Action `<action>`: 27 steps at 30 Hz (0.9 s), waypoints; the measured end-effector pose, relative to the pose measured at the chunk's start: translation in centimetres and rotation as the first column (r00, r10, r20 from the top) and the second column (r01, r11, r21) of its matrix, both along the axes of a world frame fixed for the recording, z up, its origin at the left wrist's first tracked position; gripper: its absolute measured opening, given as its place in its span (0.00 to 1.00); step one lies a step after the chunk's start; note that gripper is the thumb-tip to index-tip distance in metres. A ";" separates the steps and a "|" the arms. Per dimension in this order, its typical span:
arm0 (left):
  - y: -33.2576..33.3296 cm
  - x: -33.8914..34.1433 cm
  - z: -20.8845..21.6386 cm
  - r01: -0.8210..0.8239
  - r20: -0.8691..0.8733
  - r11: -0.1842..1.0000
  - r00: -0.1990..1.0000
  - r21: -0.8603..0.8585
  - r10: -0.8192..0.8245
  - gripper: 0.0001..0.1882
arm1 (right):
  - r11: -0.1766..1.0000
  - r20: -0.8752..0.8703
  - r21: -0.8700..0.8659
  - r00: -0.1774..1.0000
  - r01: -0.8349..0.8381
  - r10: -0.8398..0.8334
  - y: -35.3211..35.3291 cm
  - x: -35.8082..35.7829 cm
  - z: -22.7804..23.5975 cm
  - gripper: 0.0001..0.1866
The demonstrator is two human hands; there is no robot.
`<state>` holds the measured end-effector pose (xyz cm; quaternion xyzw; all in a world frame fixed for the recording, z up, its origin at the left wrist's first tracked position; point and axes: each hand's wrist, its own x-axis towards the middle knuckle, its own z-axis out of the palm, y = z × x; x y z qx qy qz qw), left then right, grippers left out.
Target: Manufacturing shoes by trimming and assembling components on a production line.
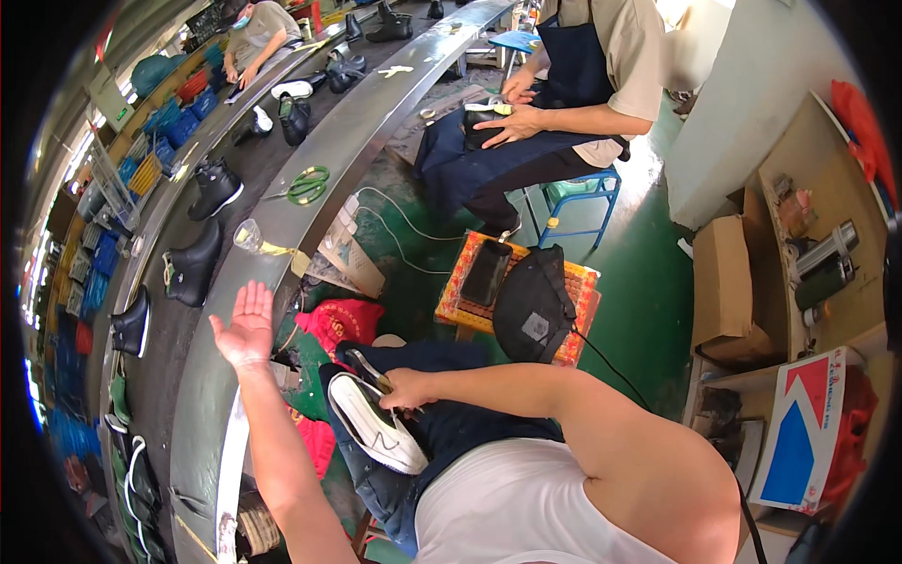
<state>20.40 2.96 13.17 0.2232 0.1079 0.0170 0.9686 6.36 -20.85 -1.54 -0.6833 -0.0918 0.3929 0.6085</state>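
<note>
My left hand (246, 324) is stretched out with its palm up and fingers apart, over the near edge of the metal-edged bench (211, 376). Nothing lies in it. Across my lap rests a shoe (376, 428) with a white sole and a thin dark line near one end. My right hand (402, 387) is closed beside the shoe's upper edge, around a slim hand tool (368, 369) whose exact kind I cannot make out. Beyond my left hand, a clear cup-like piece (248, 235) with a yellowish strip sits on the metal edge, near green-handled scissors (308, 186).
Black shoes (193, 263) stand along the dark belt on the left. A co-worker (601, 85) sits ahead, holding a black shoe (481, 122). An orange-patterned stool (451, 305) bears a phone (487, 273) and a black cap (536, 305). Shelves with a cardboard box (723, 291) stand right.
</note>
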 end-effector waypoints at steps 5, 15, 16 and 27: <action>-8.5 3.3 -1.4 0.228 -0.001 0.973 0.974 -0.025 -0.228 0.48 | 0.999 0.024 -0.028 0.999 0.031 -0.030 -0.6 0.1 -0.1 0.20; -17.8 6.7 -5.6 0.454 -0.059 0.879 0.883 -0.142 -0.466 0.49 | 0.997 -0.038 -0.037 0.996 0.073 -0.075 -2.9 1.2 -0.7 0.18; -18.2 6.8 -5.6 0.452 -0.059 0.879 0.884 -0.152 -0.464 0.49 | 0.996 0.007 -0.023 0.996 0.086 -0.086 -2.8 1.4 -1.1 0.19; -20.3 7.7 -6.3 0.546 0.001 0.836 0.837 -0.061 -0.547 0.45 | 0.996 -0.037 -0.022 0.996 0.081 -0.082 -3.9 2.6 -0.8 0.16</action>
